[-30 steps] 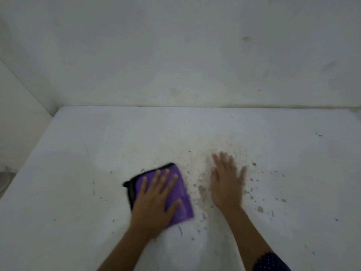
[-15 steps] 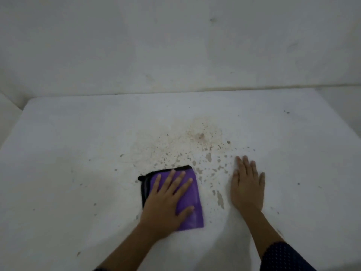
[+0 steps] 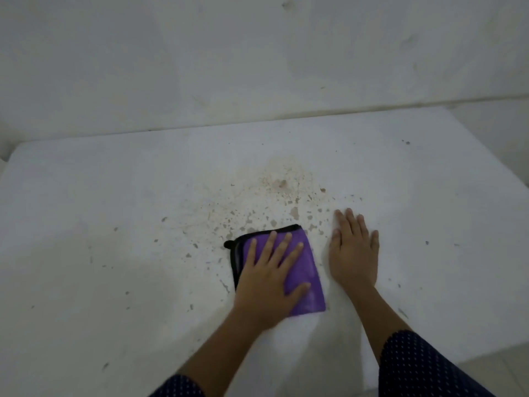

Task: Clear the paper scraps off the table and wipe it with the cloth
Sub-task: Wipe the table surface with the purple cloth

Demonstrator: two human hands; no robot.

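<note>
1. left hand (image 3: 269, 279) lies open, flat on the folded purple cloth (image 3: 307, 277), pinning it to the bench (image 3: 86, 253).
2. right hand (image 3: 353, 253) rests open, just beside it.
3. the cloth looks soft, light; best pressed by palm.
4. stains (image 3: 274, 196) lie beyond the fingertips.

A white table (image 3: 100, 282), speckled with brownish stains (image 3: 280, 184), carries a folded purple cloth (image 3: 307, 270) under the left hand (image 3: 269, 282), the right hand (image 3: 353, 253) flat just beside it.
</note>
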